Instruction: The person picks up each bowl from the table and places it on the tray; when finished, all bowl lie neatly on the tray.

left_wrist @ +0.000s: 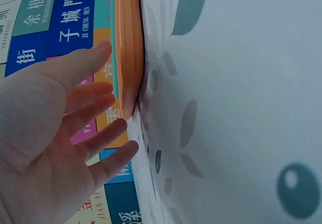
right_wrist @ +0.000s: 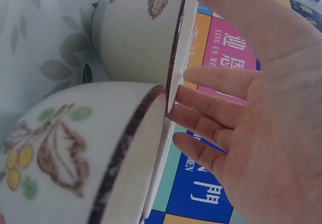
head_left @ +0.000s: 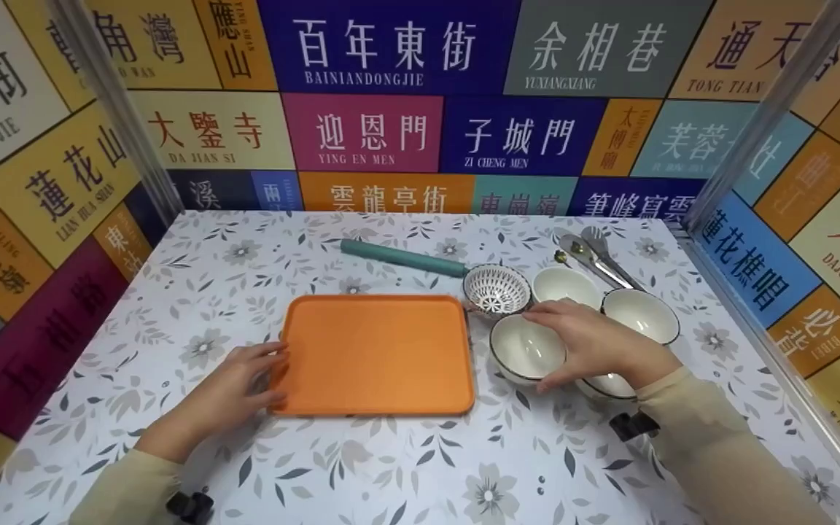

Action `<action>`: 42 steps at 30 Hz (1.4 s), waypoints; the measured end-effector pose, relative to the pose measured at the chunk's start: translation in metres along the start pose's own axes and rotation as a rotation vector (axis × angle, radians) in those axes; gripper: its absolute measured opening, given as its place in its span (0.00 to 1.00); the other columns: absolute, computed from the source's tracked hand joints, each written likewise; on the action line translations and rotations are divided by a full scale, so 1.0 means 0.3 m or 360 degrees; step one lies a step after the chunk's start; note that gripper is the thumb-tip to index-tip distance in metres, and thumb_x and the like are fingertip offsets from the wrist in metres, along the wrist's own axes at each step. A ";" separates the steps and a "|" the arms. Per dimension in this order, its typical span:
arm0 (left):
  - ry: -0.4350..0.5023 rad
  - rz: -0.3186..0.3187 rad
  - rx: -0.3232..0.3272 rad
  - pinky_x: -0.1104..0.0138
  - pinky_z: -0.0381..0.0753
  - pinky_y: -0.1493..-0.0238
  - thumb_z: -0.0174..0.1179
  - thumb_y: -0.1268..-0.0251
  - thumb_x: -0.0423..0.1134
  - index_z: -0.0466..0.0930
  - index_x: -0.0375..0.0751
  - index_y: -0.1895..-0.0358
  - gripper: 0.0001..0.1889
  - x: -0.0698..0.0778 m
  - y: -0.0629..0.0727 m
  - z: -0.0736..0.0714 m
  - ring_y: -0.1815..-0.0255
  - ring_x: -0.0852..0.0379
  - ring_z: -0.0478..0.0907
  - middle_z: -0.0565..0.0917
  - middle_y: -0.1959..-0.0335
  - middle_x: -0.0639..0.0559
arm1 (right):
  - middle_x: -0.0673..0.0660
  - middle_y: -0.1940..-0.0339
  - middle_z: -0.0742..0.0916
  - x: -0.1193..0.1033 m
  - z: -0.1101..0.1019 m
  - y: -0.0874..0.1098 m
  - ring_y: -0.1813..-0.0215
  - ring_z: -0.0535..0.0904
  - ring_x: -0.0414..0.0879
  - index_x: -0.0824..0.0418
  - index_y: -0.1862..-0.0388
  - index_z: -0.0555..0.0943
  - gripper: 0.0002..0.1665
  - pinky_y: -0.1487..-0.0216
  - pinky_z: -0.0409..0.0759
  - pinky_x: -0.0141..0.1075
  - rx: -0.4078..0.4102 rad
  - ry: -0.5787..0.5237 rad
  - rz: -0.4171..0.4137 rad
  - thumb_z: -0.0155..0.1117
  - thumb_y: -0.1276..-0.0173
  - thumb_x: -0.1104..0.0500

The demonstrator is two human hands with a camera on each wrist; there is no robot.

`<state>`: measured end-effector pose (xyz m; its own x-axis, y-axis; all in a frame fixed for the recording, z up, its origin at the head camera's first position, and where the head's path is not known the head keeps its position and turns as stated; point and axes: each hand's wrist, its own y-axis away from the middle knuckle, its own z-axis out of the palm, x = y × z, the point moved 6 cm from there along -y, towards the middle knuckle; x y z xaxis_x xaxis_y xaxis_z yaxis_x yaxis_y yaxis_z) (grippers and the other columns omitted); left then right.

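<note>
My left hand [head_left: 241, 383] is at the left edge of an orange tray [head_left: 376, 357], fingers spread and fairly straight. In the left wrist view, the fingertips lie close to the tray's rim [left_wrist: 130, 48]; contact cannot be told. My right hand [head_left: 595, 343] spans a white dark-rimmed bowl [head_left: 526, 354], thumb on the near side and fingers by the far rim. The right wrist view shows those fingers [right_wrist: 206, 103] extended at the rim, the bowl [right_wrist: 136, 43] standing on the table. Another bowl [right_wrist: 65, 148] with leaf decoration is close beside it. Beneath my hand a further bowl [head_left: 609, 385] is partly hidden.
A black-and-white patterned bowl [head_left: 496, 290] stands behind the near bowl, with a white bowl [head_left: 566, 284] and another bowl [head_left: 642, 313] to its right. Farther back are a spoon [head_left: 584, 251], a fork [head_left: 609, 251] and a teal cylinder [head_left: 402, 257]. Printed panels [head_left: 362, 131] enclose the flowered table.
</note>
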<state>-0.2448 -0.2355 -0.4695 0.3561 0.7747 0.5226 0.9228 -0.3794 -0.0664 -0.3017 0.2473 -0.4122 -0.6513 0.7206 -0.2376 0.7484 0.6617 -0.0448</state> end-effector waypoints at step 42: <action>-0.0064 0.0048 -0.0145 0.39 0.71 0.28 0.78 0.48 0.43 0.81 0.42 0.36 0.33 -0.080 -0.018 -0.058 0.30 0.40 0.72 0.79 0.30 0.47 | 0.58 0.28 0.75 -0.294 0.146 -0.317 0.29 0.73 0.56 0.58 0.24 0.71 0.73 0.27 0.74 0.55 0.0347 -0.0497 0.0277 0.88 0.70 0.31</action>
<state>-0.2610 -0.2608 -0.4669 0.3910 0.7812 0.4867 0.8951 -0.4459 -0.0033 -0.3098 0.1118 -0.4294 -0.4688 0.6981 -0.5411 0.8747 0.4523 -0.1744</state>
